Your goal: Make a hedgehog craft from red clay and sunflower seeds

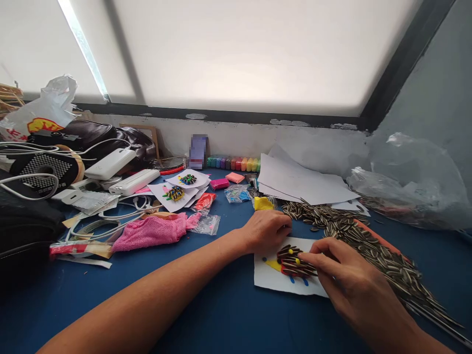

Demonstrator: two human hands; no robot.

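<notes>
A small white sheet (264, 278) lies on the table and bears a hedgehog figure (294, 260) made of clay and striped sunflower seeds. Its snout is yellow, red clay shows at its edge, and the feet below are blue. Two little yellow clay balls (291, 251) sit among its seeds. My right hand (348, 278) is over the figure's right side, thumb and forefinger pinched at the seeds beside a yellow ball; what is between them is too small to make out. My left hand (266, 229) rests at the sheet's upper edge with fingers curled under, their contents hidden.
Loose sunflower seeds (372, 253) spread along the right. Yellow clay (263, 203) lies behind my left hand. White papers (298, 178), clay packs (236, 162) and two finished seed figures (174, 193) stand farther back. A pink cloth (151, 232), cables and power banks (134, 182) crowd the left.
</notes>
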